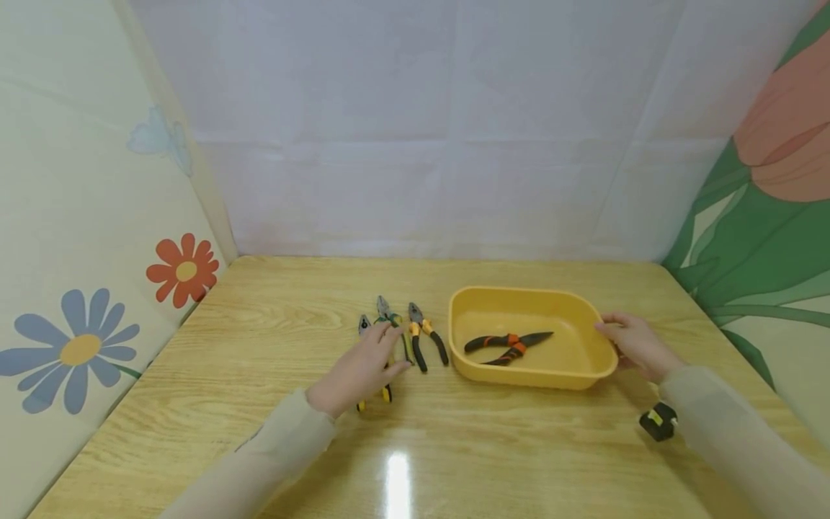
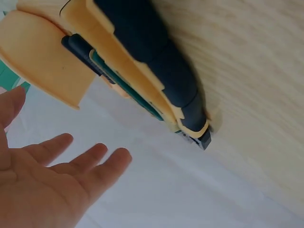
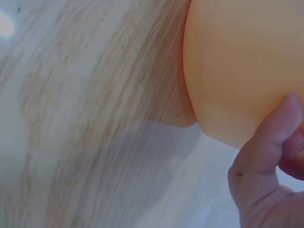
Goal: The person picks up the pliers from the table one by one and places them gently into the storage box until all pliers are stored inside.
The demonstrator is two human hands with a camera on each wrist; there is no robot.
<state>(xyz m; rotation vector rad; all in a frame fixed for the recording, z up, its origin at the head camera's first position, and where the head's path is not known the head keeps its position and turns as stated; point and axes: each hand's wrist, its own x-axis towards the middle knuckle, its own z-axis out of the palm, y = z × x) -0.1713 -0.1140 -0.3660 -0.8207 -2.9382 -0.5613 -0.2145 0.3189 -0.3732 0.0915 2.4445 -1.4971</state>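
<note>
My left hand (image 1: 363,367) hovers over pliers on the table, fingers apart and holding nothing; the left wrist view shows its palm and spread fingers. Under and beside it lie yellow-and-black pliers (image 1: 364,324), partly covered by the hand, and green-handled pliers (image 1: 384,308). A third pair, black-and-orange pliers (image 1: 416,314), lies just right of them. My right hand (image 1: 635,342) grips the right end of a yellow plastic bin (image 1: 519,376); in the right wrist view the thumb (image 3: 285,118) is against its wall. Inside the bin rest needle-nose pliers (image 1: 534,338) with black-and-orange handles, jaws pointing right.
A small black block with a yellow mark (image 1: 658,422) is beside my right forearm; whether it touches the table is unclear. A white cloth (image 1: 421,194) hangs behind the wooden table (image 1: 292,288). Flower-printed panels (image 1: 71,216) flank both sides.
</note>
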